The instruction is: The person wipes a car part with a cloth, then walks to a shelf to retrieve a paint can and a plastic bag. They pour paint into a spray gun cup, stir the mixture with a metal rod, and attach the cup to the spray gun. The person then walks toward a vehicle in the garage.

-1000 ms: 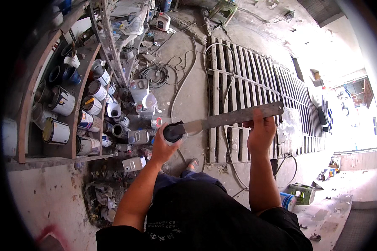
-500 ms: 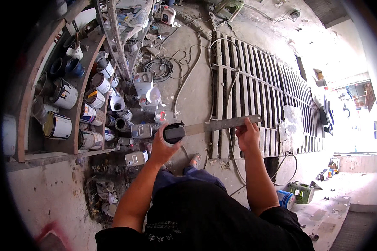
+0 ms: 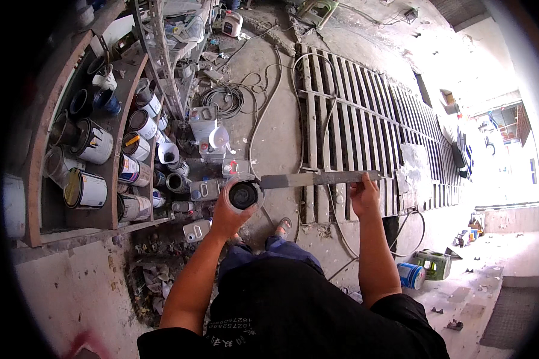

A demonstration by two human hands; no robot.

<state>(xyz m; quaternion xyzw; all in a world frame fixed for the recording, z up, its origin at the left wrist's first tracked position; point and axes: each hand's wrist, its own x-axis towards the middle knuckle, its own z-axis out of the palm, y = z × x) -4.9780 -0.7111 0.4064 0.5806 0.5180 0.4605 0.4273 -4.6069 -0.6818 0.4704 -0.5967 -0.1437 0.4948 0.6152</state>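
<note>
Cup (image 3: 243,194) in the left hand (image 3: 226,218), flat stick (image 3: 323,179) at its rim

Held up in front of the body, mouth facing the camera, with dark material inside. Grasped around its side by the left hand; the stick pinched near its outer end by the right hand (image 3: 364,198), between thumb and fingers. Neither hand free.

Done, by the look of it: dark material in the cup, stick's inner end out of the opening and at the right side of the rim. Cannot tell whether touching there or just above. Not yet done: setting down either one. How much more work with the stick, impossible to judge.

Tightest on the left: grey jug (image 3: 205,190) and white funnel (image 3: 219,137) near the cup in view, then the can-filled shelf (image 3: 33,218) beyond. Most room ahead and to the right, over the concrete floor (image 3: 275,140) and slatted grating (image 3: 359,128), with a hose (image 3: 326,128) trailing across the slats.
</note>
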